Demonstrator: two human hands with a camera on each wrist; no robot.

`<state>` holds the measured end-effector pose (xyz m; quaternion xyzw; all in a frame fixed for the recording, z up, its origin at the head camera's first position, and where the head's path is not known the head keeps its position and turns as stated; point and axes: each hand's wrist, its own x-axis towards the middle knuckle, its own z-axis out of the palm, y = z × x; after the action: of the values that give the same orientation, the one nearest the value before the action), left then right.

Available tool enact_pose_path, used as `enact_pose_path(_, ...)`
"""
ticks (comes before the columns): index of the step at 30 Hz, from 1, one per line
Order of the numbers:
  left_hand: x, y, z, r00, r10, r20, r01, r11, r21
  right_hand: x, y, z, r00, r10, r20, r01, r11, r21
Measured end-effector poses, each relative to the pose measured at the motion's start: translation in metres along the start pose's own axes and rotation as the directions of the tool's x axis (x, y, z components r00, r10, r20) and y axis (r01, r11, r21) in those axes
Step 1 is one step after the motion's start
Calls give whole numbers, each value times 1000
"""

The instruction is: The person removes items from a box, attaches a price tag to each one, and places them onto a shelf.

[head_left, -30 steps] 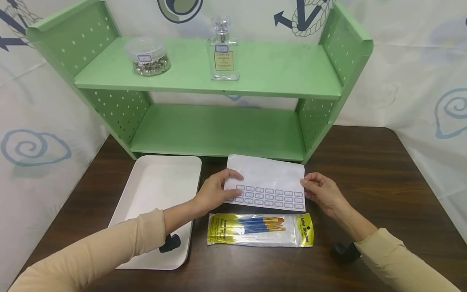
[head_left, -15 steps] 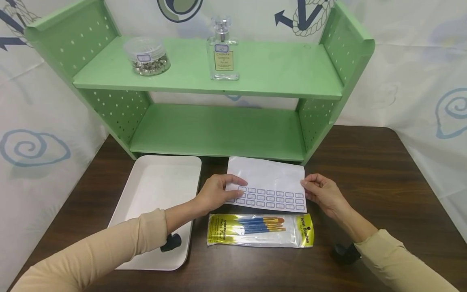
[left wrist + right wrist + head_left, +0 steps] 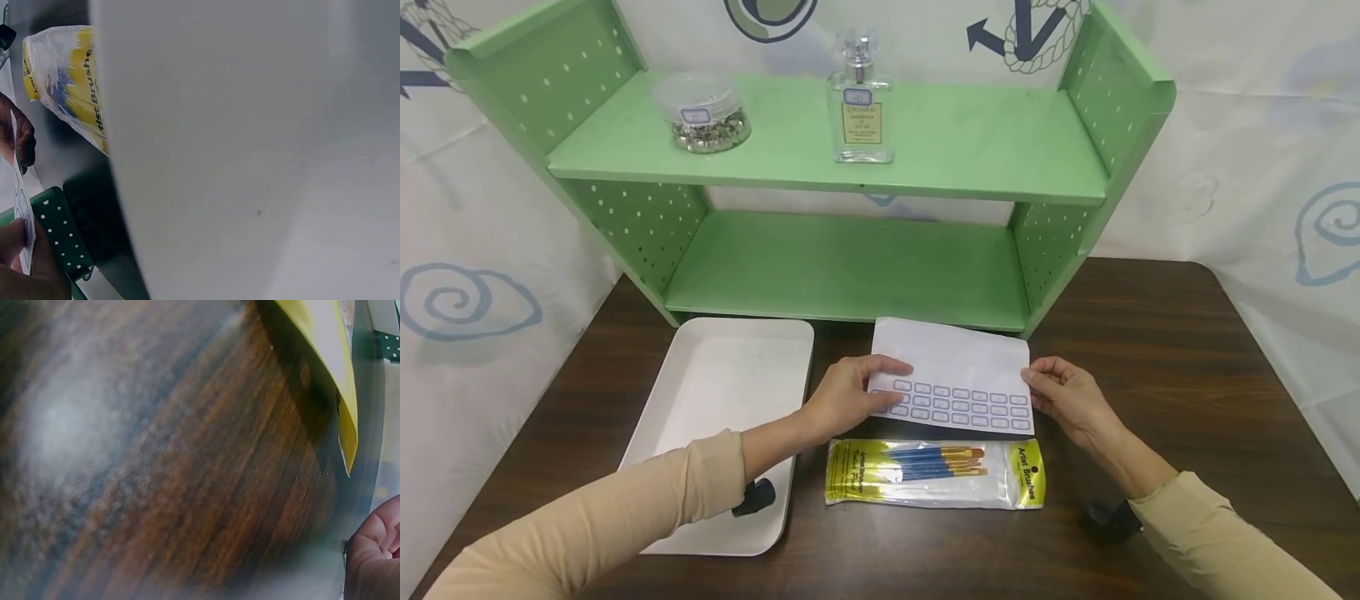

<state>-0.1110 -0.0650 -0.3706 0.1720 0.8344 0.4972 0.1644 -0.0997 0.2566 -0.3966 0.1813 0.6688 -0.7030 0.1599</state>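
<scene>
A white sheet of stickers [image 3: 951, 354], with rows of small blue-edged labels along its lower part, is held up between both hands in the head view. My left hand [image 3: 847, 395] pinches its left edge, thumb in front; the left wrist view also shows this sticker sheet [image 3: 20, 197] between thumb and fingers. At the opposite edge, my right hand [image 3: 1071, 400] pinches the sheet with thumb and index finger. Below it lies a clear and yellow packet of artist brushes [image 3: 932, 473] with blue handles. Only part of the right hand [image 3: 374, 550] shows in the right wrist view.
A white tray [image 3: 730, 367] lies left, under my left forearm. Behind stands a green two-tier shelf [image 3: 850, 267]. Its upper board carries a clear round jar of small metal pieces [image 3: 707, 117] and a glass perfume bottle [image 3: 860, 117], both labelled. The dark wooden table [image 3: 1180, 367] extends right.
The sticker sheet has shifted slightly to the right in both hands, and its tilt has changed a little. The brush packet and tray stay where they were.
</scene>
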Motion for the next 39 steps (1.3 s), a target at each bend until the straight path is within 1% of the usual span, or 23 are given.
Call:
enact_pose_path(8, -1, 0, -1, 999, -10, -51, 12, 999, 38, 0, 0, 0, 1000, -3, 10, 3, 1000, 2)
enact_pose_path(16, 0, -1, 0, 998, 7, -62, -5, 999, 35, -2, -1, -1, 1000, -14, 12, 13, 1000, 10)
enact_pose_path(20, 0, 0, 2, 996, 12, -84, -9, 999, 32, -3, -1, -1, 1000, -17, 12, 17, 1000, 8)
enact_pose_path(25, 1, 2, 4, 994, 10, -107, -4, 999, 54, -3, -1, -1, 1000, -24, 12, 23, 1000, 14)
enact_pose_path(32, 0, 3, 2, 995, 27, -96, -22, 998, 58, -4, 1, 1, 999, -45, 25, 45, 999, -4)
enact_pose_path(39, 0, 1, 2, 996, 17, -92, -14, 999, 39, -3, 1, 1, 999, -40, 28, 40, 999, 5)
